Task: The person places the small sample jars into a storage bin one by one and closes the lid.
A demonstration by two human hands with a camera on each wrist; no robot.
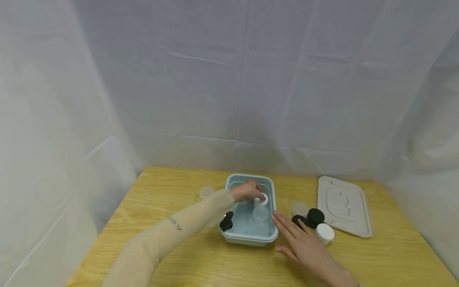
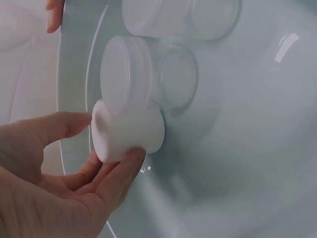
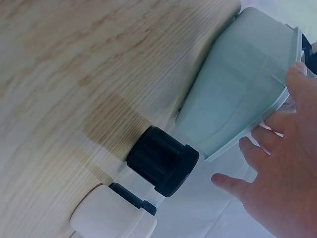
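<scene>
The left hand (image 2: 44, 183) is pinching a small white-lidded jar (image 2: 128, 131) inside the pale blue box (image 1: 271, 187), centre frame, setting it beside clear jars (image 2: 148, 79). The right hand (image 1: 305, 247) is lying open and flat on the desk (image 1: 143, 207), fingertips touching the box, probably steadying it.

Inside the pale blue container (image 1: 251, 235), clear jars (image 1: 260, 213) crowd the 3 o'clock side, leaving open floor toward 9 o'clock. At 3 o'clock outside, black-capped jars (image 1: 315, 217), a white-capped jar (image 1: 324, 233) and the flat lid (image 1: 344, 205) block the tabletop (image 1: 161, 199). A small clear jar (image 1: 206, 192) stands at 10 o'clock; bare wood lies open at 6 and 9 o'clock.
</scene>
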